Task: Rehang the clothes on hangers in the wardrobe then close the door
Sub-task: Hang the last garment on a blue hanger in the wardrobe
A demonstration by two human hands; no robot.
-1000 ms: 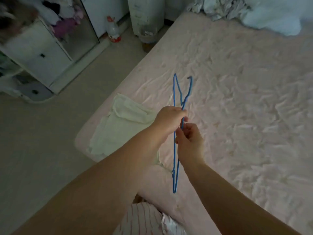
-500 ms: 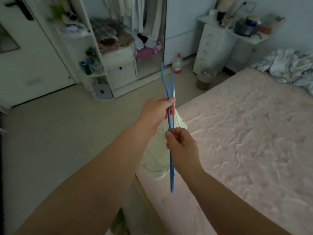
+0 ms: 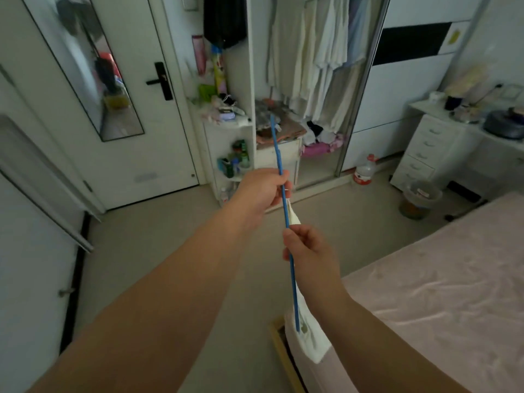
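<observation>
I hold a thin blue wire hanger (image 3: 277,154) edge-on in front of me, so it reads as one slanted blue line. My left hand (image 3: 262,191) grips it near the upper part. My right hand (image 3: 307,248) pinches it lower down. A pale cream garment (image 3: 309,338) hangs from the hanger below my right wrist, partly hidden by that arm. Straight ahead the wardrobe (image 3: 312,66) stands with its sliding door (image 3: 397,89) pushed to the right, showing light shirts on a rail and folded clothes piled underneath.
A white room door (image 3: 133,109) with a long mirror (image 3: 96,69) is at the left. Cluttered corner shelves (image 3: 226,137) adjoin the wardrobe. A pink bed (image 3: 442,293) fills the right foreground. A drawer unit (image 3: 425,148), a bin (image 3: 419,198) and a bottle (image 3: 364,170) stand by it.
My view swung up from the bed towards the wardrobe. Both hands kept their hold on the hanger, which now points at the wardrobe opening, and the cream garment left the bed and hangs from it.
</observation>
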